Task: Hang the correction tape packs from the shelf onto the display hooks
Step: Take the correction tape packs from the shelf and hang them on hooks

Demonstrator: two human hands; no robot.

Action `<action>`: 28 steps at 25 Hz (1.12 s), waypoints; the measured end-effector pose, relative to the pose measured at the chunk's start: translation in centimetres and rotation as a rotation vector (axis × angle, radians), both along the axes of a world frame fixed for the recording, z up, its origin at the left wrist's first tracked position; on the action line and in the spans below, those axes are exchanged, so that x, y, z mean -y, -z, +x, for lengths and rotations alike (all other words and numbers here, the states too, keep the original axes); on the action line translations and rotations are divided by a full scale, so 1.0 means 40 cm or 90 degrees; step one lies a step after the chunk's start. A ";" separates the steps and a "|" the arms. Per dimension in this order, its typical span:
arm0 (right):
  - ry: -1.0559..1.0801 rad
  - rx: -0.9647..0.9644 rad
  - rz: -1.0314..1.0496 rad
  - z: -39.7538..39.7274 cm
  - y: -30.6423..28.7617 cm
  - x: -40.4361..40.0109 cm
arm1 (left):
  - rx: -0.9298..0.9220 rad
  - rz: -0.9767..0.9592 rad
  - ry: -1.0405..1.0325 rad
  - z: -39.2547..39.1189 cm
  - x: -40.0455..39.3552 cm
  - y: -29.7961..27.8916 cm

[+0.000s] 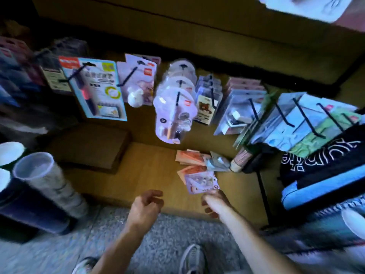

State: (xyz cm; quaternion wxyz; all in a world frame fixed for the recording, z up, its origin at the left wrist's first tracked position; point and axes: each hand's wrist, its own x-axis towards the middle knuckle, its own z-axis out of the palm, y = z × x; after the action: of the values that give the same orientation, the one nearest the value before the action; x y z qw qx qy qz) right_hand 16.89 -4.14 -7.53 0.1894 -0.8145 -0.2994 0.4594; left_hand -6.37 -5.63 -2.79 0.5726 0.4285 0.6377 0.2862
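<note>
A view from above looks down at a low, light-brown wooden shelf (146, 171) in a dim shop, with two bare forearms reaching toward it. The left hand (145, 207) hovers over the shelf's front edge with its fingers loosely curled, holding nothing. The right hand (214, 202) sits at the near edge of a pale purple carded correction tape pack (201, 182) lying flat on the shelf; its fingers touch or nearly touch the card, but motion blur hides whether they actually grasp it — I cannot tell. Just behind that pack lies a small loose heap of orange-pink carded packs (190, 158), partly overlapping one another. Above the shelf, a row of black metal display hooks (177, 98) juts out from the back panel, each hung with stationery packs — among them a clear plastic blister pack (173, 113) at the centre and a tall blue-bordered card (98, 89) to the left. A flat brown cardboard box (90, 147) rests on the shelf's left part. Grey speckled floor (158, 244) shows below, with a grey shoe (192, 260) on it.
</note>
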 end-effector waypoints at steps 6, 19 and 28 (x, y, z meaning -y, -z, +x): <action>0.066 0.126 0.001 0.100 0.246 -0.103 | -0.049 -0.023 0.035 0.043 -0.056 0.157; -0.307 0.459 0.071 0.045 0.351 -0.158 | -0.056 -0.051 0.020 0.044 -0.042 0.262; -0.461 0.328 0.542 -0.098 0.172 -0.038 | -0.096 0.075 -0.065 0.023 -0.025 0.135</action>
State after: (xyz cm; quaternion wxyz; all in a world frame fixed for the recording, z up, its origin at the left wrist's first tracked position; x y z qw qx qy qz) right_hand 12.96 -2.61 -14.42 0.2515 -0.5988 -0.7503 0.1233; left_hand -5.45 -4.63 -8.20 0.4813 0.4483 0.6824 0.3188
